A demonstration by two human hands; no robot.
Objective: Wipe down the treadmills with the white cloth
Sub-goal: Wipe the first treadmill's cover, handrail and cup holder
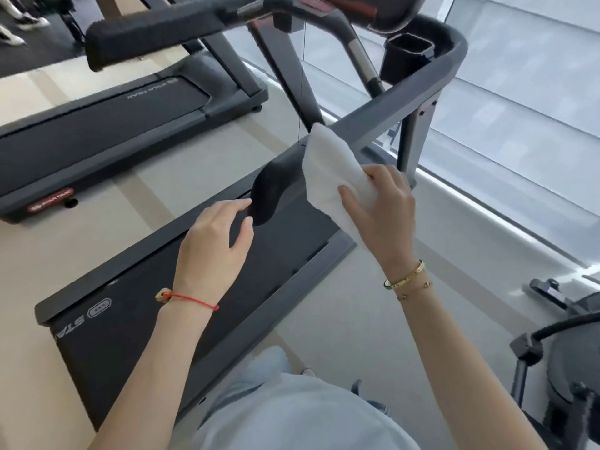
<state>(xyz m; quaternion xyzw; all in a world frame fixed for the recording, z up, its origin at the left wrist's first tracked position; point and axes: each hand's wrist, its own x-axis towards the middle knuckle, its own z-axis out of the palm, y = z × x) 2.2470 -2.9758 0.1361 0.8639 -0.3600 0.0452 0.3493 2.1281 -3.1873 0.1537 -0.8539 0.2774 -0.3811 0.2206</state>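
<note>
I am gripping the white cloth in my right hand against the near treadmill's right handrail, whose long axis is running up and away from it, while my left hand is hovering open beside the dark rail end.

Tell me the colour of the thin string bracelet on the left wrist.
Red: the thin string bracelet circles the left wrist, clearest in the head view.

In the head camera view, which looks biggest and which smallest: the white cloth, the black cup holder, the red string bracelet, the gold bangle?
1. white cloth
2. black cup holder, though it is farther off, so it may look smaller than it is
3. gold bangle and red string bracelet: too alike to rank.
</note>
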